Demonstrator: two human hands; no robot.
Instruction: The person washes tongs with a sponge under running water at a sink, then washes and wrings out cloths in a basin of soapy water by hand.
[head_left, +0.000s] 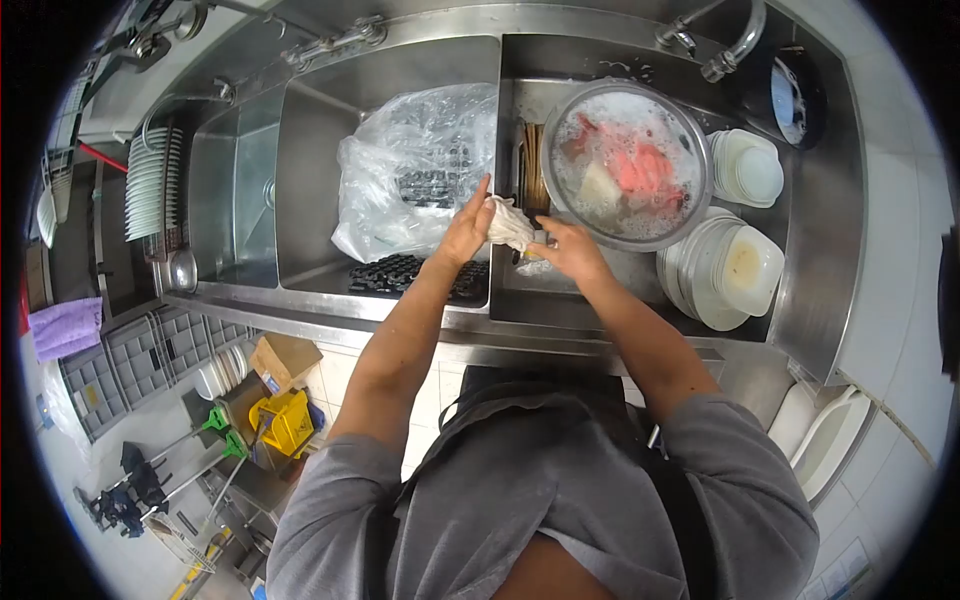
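Left hand, fingers clamped on cloth | right hand, fingers gripped small item | plates stood racked, seemingly done | stained dish sat unwashed!

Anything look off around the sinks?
Mostly the rounded-square white dish topping the nearer stack in the right steel sink: a brownish stain marks its middle. A clear, crumpled plastic bag also sprawls in the middle sink, perhaps misplaced.

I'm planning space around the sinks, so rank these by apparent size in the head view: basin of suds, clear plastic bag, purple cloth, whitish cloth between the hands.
Largest to smallest:
1. Basin of suds and clear plastic bag: too alike to rank.
2. Purple cloth.
3. Whitish cloth, bunched up.
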